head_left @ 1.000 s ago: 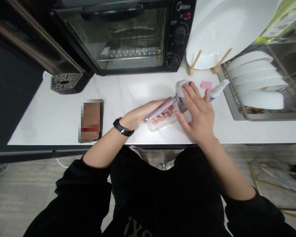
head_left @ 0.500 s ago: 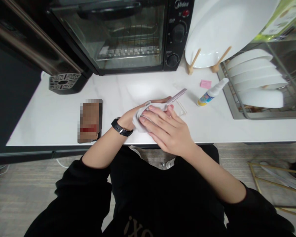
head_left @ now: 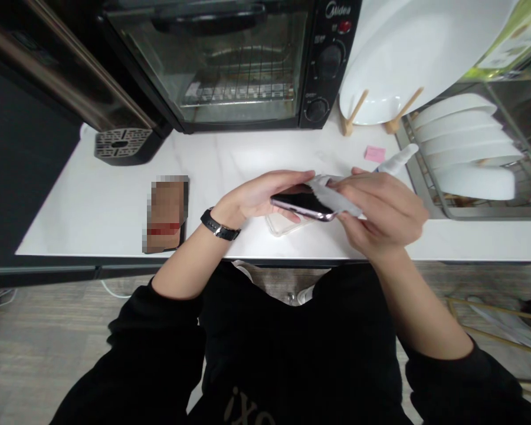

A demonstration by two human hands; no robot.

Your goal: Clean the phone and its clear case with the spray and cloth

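A smartphone (head_left: 294, 202) with a dark screen and a pinkish metal edge lies in my left hand (head_left: 262, 192), its screen facing up. My left fingers are wrapped round its far and near edges. My right hand (head_left: 380, 209) pinches a thin white wipe (head_left: 334, 198) over the phone's right end, covering that part of the screen. Beneath the phone, a clear phone case (head_left: 279, 225) rests on the counter, partly hidden by my left hand. Just behind my right hand, a white spray bottle (head_left: 396, 159) shows only its upper part.
A pixelated, phone-shaped object (head_left: 164, 212) lies on the white counter (head_left: 92, 218) at left. Behind stand a toaster oven (head_left: 230, 77) and a machine with a drip tray (head_left: 119, 144). A pink slip (head_left: 375, 153), a large white plate (head_left: 393, 65) and racked bowls (head_left: 464, 147) are at right.
My right hand has moved right with the wipe, from lying across the phone to its right end. The phone has turned, so its dark screen and near edge now show.
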